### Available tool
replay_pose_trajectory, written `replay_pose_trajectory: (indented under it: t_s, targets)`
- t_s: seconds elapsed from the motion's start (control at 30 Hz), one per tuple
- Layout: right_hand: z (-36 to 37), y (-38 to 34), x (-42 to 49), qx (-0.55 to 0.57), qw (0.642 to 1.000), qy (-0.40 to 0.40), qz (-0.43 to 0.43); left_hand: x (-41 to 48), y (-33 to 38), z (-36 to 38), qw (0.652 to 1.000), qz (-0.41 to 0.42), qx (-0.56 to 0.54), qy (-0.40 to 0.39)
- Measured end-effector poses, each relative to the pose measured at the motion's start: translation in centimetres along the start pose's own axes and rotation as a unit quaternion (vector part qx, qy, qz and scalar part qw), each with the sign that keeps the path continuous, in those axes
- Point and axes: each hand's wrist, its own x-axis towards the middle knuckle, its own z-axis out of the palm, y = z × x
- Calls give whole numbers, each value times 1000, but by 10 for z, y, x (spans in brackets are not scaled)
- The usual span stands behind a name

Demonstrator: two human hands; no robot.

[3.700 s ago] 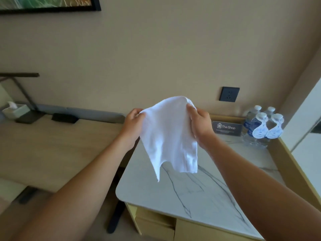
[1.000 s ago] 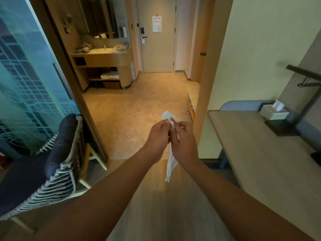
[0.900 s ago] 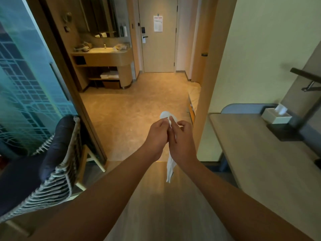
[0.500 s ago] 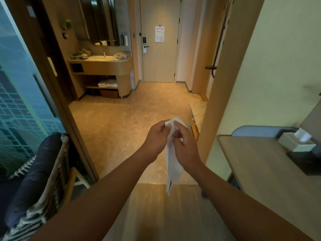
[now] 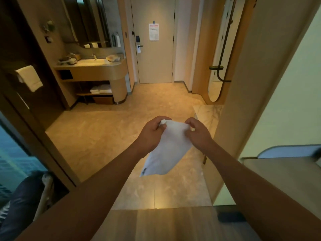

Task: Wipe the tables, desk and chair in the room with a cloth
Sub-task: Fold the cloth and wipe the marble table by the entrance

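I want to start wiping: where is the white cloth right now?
In the head view, the white cloth hangs mid-frame, its top corners pinched by the left hand and right hand, above the beige tiled floor.

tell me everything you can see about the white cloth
The cloth is plain white, thin soft fabric, smooth with few creases. It hangs in the air in front of the person, stretched along its top edge between the left hand and the right hand, which each pinch an upper corner. The lower part droops toward the person's left, and a small dark mark sits near its bottom corner. Only the hands touch it.
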Motion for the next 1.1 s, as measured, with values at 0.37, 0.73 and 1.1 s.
replay_pose_trajectory:
  t_s: [0.37, 0.73, 1.1]
  targets:
    - [26, 69, 213, 131, 990, 33, 37, 212, -96, -28, 996, -26, 53, 60]
    - [31, 109, 417, 138, 990, 35, 18, 397, -154, -37, 989, -62, 92, 99]
    - [56, 139, 596, 368, 915, -96, 135, 605, -191, -48, 999, 0, 27, 46]
